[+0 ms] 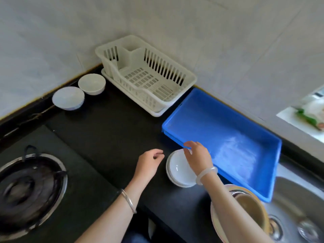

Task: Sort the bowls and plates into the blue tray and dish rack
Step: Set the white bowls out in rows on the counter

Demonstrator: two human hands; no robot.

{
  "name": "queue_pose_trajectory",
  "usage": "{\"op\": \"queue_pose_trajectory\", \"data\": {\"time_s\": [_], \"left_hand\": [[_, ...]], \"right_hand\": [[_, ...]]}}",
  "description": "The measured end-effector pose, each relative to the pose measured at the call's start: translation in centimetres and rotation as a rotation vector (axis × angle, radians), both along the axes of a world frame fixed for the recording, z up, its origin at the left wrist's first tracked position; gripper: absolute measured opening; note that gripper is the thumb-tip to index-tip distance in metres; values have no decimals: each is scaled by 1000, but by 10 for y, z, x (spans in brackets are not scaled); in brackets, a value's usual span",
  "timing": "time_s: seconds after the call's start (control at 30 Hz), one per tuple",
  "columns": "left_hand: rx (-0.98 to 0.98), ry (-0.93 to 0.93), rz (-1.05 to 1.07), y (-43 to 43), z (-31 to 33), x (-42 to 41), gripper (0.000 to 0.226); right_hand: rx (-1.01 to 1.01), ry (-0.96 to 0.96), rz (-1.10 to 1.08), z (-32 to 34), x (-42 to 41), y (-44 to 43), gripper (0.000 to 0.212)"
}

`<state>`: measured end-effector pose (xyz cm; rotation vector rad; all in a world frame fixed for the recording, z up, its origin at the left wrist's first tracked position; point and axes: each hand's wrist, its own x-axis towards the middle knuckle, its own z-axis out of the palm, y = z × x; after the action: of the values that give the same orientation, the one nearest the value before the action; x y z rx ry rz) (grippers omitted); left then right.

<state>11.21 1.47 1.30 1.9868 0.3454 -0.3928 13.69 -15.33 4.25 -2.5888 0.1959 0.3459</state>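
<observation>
R hand (198,156) curls fingers at far rim of the plate stack (177,171), prob. to lift one; actual hold, can't tell; blue tray (172,128) waits just beyond. L hand (150,161) hangs loose alongside, holding nothing.

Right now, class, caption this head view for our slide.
Right hand reaches over stacked white plates beside the blue plastic tray, cream plastic dish rack behind.

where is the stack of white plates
Head view, lower centre: the stack of white plates sits on the black counter, left of the blue plastic tray, under the right hand.
</observation>
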Motion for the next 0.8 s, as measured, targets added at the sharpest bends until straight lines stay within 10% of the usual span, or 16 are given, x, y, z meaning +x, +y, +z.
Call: {"op": "queue_pose_trajectory", "data": {"time_s": [0.8], "left_hand": [[100, 6, 8, -37, -1, -19, 26]], "right_hand": [[7, -29, -317, 0, -33, -57, 8]]}}
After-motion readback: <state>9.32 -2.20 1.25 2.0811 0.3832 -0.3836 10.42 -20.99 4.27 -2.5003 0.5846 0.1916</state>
